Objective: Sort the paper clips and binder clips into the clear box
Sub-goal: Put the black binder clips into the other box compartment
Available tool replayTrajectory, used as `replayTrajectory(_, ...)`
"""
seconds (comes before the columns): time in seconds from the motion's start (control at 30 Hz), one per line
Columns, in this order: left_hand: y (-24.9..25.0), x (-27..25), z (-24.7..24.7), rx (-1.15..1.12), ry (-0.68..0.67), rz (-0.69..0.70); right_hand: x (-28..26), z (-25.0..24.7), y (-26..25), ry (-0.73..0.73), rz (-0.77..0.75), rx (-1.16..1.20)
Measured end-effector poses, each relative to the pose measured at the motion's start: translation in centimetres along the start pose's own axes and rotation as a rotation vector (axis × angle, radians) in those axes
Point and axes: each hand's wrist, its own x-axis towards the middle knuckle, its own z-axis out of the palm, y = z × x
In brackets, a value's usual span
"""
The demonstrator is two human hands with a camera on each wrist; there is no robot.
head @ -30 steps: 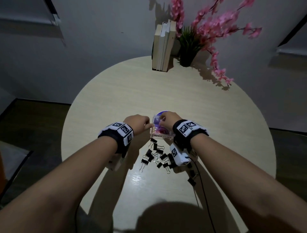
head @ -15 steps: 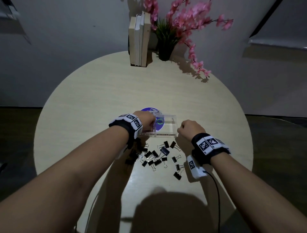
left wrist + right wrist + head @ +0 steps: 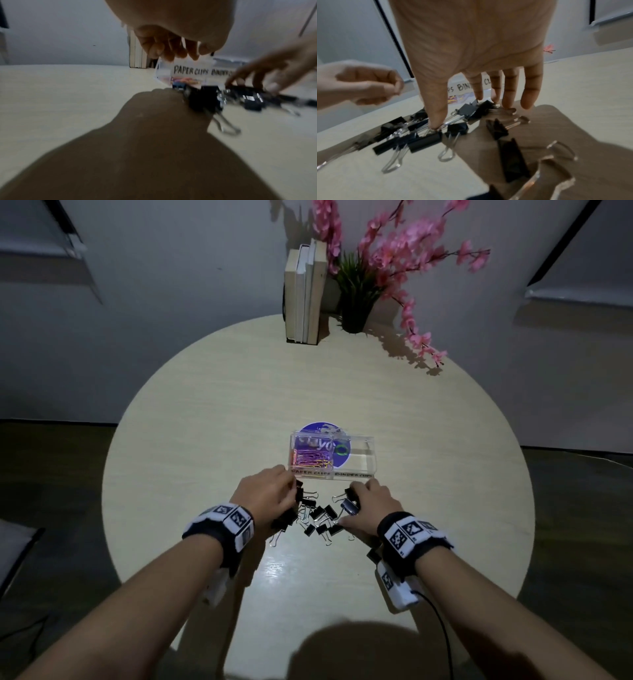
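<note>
Round table (image 3: 212, 412); wrist views alone: right hand (image 3: 471, 44) spread over binder clips (image 3: 423, 136), left hand (image 3: 171, 44) curled.

Black binder clips (image 3: 318, 517) with silver handles; pale wood-grain table (image 3: 205, 412). Pink and gold paper clips (image 3: 311, 462); purple disc (image 3: 318, 429); pink flowers (image 3: 404, 244).

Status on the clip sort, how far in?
Roughly halfway. Done: coloured paper clips lie in the clear box's left compartment; the right one looks empty. In hand: left hand and right hand are at the binder clips. Left: that whole pile, on the table.
</note>
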Motion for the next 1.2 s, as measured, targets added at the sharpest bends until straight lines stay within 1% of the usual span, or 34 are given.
replayTrajectory(0.07,-0.4,-0.9,1.1,0.05,-0.141,-0.005,-0.1,0.3,-0.5,-0.025,-0.024,-0.01)
replayTrajectory(0.13,-0.3,-1.2,1.8,0.048,-0.208,-0.052,0.1,0.4,-0.8,-0.036,-0.037,0.017)
replayTrajectory(0.27,0.6,-0.6,2.1,0.038,-0.177,-0.154,0.7,0.3,-1.1,-0.058,-0.029,0.077)
replayTrajectory(0.4,1.3,0.3,2.3,-0.011,-0.18,-0.225,1.0,0.2,-1.0,-0.064,-0.024,0.146)
replayTrajectory(0.57,1.7,1.3,2.6,-0.095,-0.124,-0.33,1.4,0.1,-0.5,-0.055,-0.059,0.194)
replayTrajectory(0.67,1.6,1.5,2.8,-0.157,-0.102,-0.351,1.5,0.1,-0.3,-0.05,-0.067,0.192)
replayTrajectory(0.8,1.7,1.7,2.7,-0.24,-0.117,-0.383,1.5,0.1,0.1,-0.02,-0.089,0.107)
replayTrajectory(0.97,2.5,1.8,2.7,-0.21,-0.172,-0.363,1.4,0.1,-0.1,-0.008,-0.151,-0.049)
replayTrajectory(1.03,2.9,1.8,2.8,-0.182,-0.16,-0.349,1.5,0.1,-0.5,-0.013,-0.153,-0.082)
replayTrajectory(1.2,3.5,2.3,3.1,-0.18,-0.114,-0.377,2.0,0.0,-1.2,-0.045,-0.111,-0.099)
